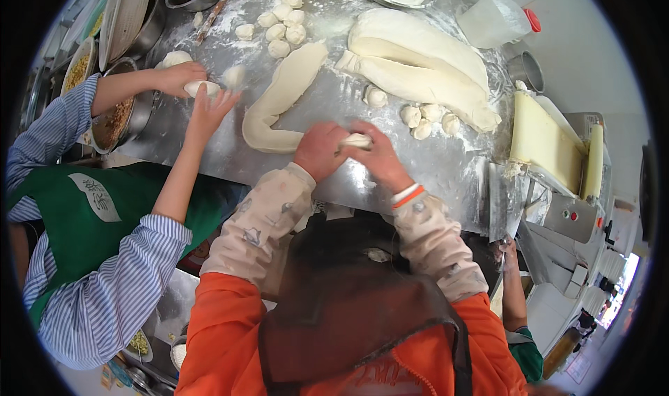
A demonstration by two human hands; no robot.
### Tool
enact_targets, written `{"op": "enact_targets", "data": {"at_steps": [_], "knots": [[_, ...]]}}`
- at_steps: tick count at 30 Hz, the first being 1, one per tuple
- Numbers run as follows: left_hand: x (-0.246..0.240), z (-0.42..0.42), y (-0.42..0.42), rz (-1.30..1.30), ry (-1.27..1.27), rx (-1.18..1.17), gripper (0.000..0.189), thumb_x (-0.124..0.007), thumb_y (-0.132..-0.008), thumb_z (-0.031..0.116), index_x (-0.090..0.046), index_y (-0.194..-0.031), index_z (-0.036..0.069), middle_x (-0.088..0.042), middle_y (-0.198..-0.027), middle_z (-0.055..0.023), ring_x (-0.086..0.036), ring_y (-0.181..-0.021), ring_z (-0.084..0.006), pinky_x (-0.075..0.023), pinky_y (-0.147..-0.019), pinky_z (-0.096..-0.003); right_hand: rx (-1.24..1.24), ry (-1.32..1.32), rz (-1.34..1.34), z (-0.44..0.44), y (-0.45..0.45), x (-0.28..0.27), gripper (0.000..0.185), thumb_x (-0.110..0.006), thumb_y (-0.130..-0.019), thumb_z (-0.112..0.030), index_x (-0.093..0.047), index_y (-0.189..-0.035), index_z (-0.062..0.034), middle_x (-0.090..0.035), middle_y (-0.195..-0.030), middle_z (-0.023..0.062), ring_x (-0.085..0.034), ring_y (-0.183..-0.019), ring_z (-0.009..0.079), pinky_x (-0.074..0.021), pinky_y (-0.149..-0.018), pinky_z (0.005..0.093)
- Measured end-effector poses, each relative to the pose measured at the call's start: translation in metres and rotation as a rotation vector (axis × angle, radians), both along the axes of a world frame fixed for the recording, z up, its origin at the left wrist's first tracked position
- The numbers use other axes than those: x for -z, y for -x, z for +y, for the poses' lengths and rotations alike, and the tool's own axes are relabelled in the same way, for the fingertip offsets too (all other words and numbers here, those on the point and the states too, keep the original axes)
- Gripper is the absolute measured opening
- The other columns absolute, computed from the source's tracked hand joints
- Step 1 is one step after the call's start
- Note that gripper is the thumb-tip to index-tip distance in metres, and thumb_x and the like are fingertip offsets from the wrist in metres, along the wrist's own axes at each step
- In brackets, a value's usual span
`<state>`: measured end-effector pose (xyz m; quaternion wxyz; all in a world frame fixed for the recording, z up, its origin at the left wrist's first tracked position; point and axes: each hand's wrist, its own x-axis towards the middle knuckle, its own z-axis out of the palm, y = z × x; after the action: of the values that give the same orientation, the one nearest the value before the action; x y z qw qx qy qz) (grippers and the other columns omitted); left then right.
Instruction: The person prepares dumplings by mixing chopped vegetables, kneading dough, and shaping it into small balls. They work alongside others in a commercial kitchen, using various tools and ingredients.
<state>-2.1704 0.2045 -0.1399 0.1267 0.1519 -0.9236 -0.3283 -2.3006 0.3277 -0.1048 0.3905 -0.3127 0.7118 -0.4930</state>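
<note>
A thick dough rope (pixel 278 90) lies bent on the floured metal table, and its near end runs into my left hand (pixel 320 148), which is closed around it. Between my two hands a small dough lump (pixel 357 141) shows, gripped by the thumb and fingers of my right hand (pixel 380 155). My left hand hides whether that lump is still joined to the rope. Beyond my right hand sit several round dough pieces (pixel 431 112), with a single one (pixel 375 96) to their left. Behind these lies a large folded dough slab (pixel 418 51).
At left, a co-worker's hands (pixel 183 80) shape a dough piece (pixel 202 88) beside a bowl of filling (pixel 117 119). More dough balls (pixel 279 25) and a rolling pin (pixel 219 9) are farther back. At right stand a plastic jug (pixel 491 21) and a dough-rolling machine (pixel 549 140); another person's hand (pixel 508 252) is near it.
</note>
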Motion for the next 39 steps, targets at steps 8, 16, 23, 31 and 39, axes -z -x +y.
{"op": "enact_targets", "data": {"at_steps": [8,16,23,31,39], "knots": [[-0.011,-0.004,0.017,-0.457,0.181,-0.01,0.014,-0.064,-0.083,0.024,-0.071,-0.09,0.014,-0.066,-0.094,-0.0092,-0.064,-0.095,-0.0315,-0.0483,-0.084,-0.0473,-0.049,0.045,0.713,-0.012,-0.024,0.019,0.027,-0.074,-0.076,-0.007,-0.066,-0.101,0.0005,-0.07,-0.089,0.0154,-0.067,-0.079,0.027,-0.0543,-0.075,0.0342],[0.027,-0.02,0.016,-0.206,0.012,-0.221,0.028,-0.07,-0.08,0.034,-0.067,-0.099,0.014,-0.065,-0.104,-0.0091,-0.061,-0.104,-0.0271,-0.046,-0.088,-0.0452,-0.084,0.19,0.039,-0.022,-0.024,-0.07,0.046,-0.08,-0.079,-0.015,-0.061,-0.117,0.0012,-0.065,-0.113,0.0135,-0.061,-0.108,0.0266,-0.0475,-0.098,0.0376],[-0.002,-0.026,-0.034,-0.008,0.023,-0.047,0.036,-0.078,-0.073,0.029,-0.064,-0.101,0.013,-0.058,-0.1,-0.0081,-0.057,-0.103,-0.0308,-0.0436,-0.088,-0.0471,-0.019,0.066,0.069,-0.034,-0.025,0.044,0.049,-0.081,-0.077,-0.012,-0.062,-0.119,0.0044,-0.061,-0.129,0.0139,-0.061,-0.113,0.0187,-0.0521,-0.091,0.0329],[-0.036,-0.029,-0.01,-0.609,0.191,-0.022,0.024,-0.063,-0.085,0.03,-0.071,-0.099,0.012,-0.065,-0.099,-0.0091,-0.06,-0.102,-0.0305,-0.0461,-0.092,-0.0431,-0.117,-0.024,0.511,-0.037,-0.05,0.007,0.028,-0.078,-0.075,-0.008,-0.068,-0.101,-0.0027,-0.067,-0.089,0.0114,-0.063,-0.082,0.0188,-0.0514,-0.076,0.0322],[-0.029,-0.046,-0.032,-0.338,0.313,-0.148,0.031,-0.072,-0.079,0.032,-0.07,-0.104,0.014,-0.062,-0.105,-0.0058,-0.06,-0.1,-0.0289,-0.0447,-0.093,-0.0415,-0.023,0.098,0.283,-0.06,-0.024,-0.075,0.049,-0.085,-0.074,-0.014,-0.064,-0.116,-0.0003,-0.067,-0.107,0.0093,-0.062,-0.093,0.0179,-0.0491,-0.089,0.0323]]}}
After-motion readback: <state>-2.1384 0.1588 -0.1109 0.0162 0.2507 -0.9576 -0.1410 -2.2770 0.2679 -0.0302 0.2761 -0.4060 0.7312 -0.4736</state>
